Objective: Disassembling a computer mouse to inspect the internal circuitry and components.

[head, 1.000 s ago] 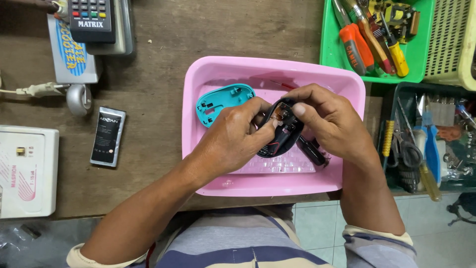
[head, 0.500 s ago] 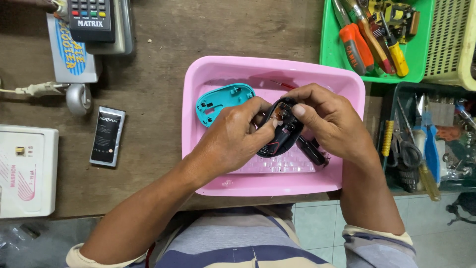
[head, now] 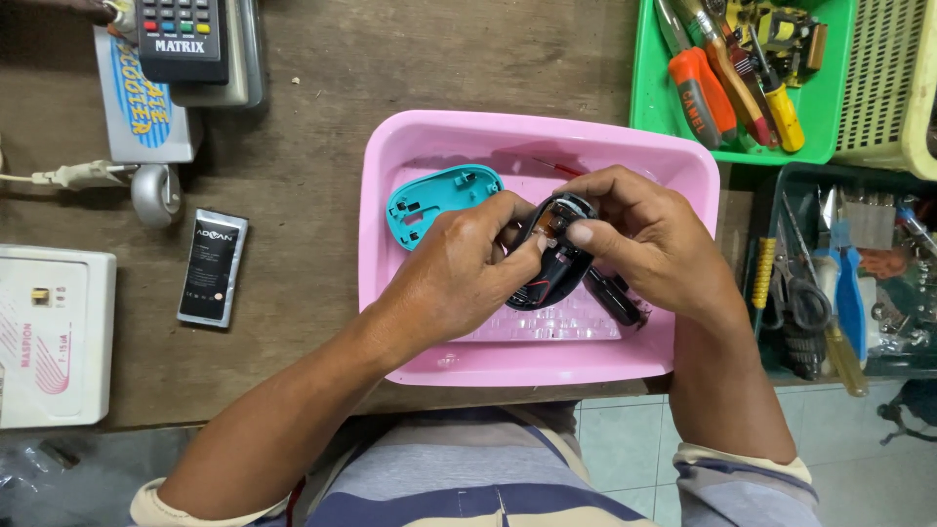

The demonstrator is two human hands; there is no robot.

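Mouse body (head: 551,268), the black bottom half with its insides showing, sits in both our hands over the pink tub (head: 390,293) on the table (head: 322,88). Our left hand (head: 459,268) has a clenched grip on its near side, and our right hand (head: 649,239) pinches the top end, thumb pressing by the small board. So it's already opened: the teal top shell (head: 439,200) lies loose in the tub. Looks like the inner work is what's left, plus closing it.

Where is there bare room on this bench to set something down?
Bare wood lies between the flat black battery and the pink tub, and above the tub toward the remote. The green tray of screwdrivers and the dark tool bin are crowded.
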